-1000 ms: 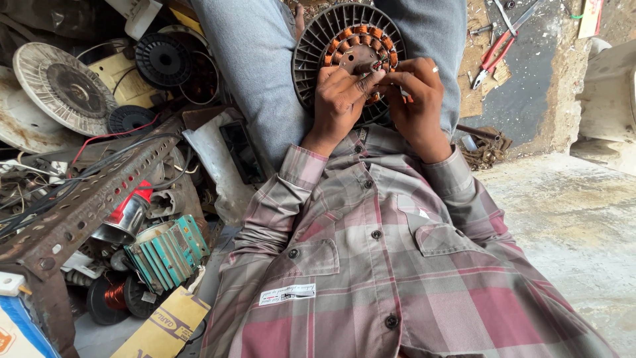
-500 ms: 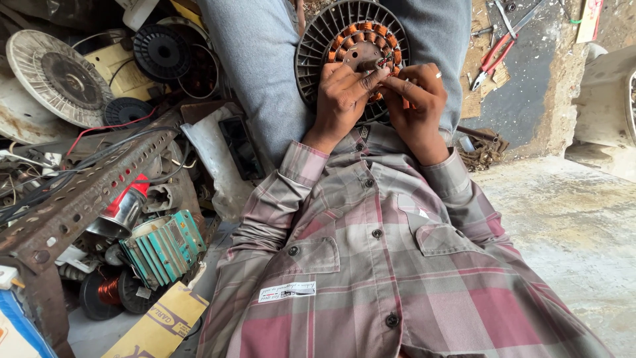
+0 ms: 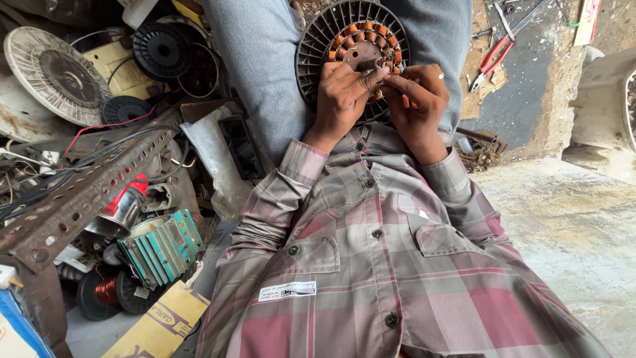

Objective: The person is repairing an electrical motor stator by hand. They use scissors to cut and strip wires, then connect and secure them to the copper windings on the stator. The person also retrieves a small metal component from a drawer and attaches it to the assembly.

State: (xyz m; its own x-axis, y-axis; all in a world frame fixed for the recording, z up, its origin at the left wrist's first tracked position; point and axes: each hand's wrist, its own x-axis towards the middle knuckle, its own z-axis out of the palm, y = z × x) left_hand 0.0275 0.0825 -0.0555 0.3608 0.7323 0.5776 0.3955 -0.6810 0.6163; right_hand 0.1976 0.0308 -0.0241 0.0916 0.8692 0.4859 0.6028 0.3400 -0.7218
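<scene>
Copper coils are ringing the hub of a black finned fan-motor stator (image 3: 351, 40) that's lying flat on the person's lap, face up, so there's no real long axis. Both hands are working its near right edge: the left hand (image 3: 341, 93) and right hand (image 3: 417, 99) are meeting fingertip to fingertip, pinching thin winding wire (image 3: 384, 63). Red-handled pliers (image 3: 493, 56) are sitting well apart on the floor, to the right.
</scene>
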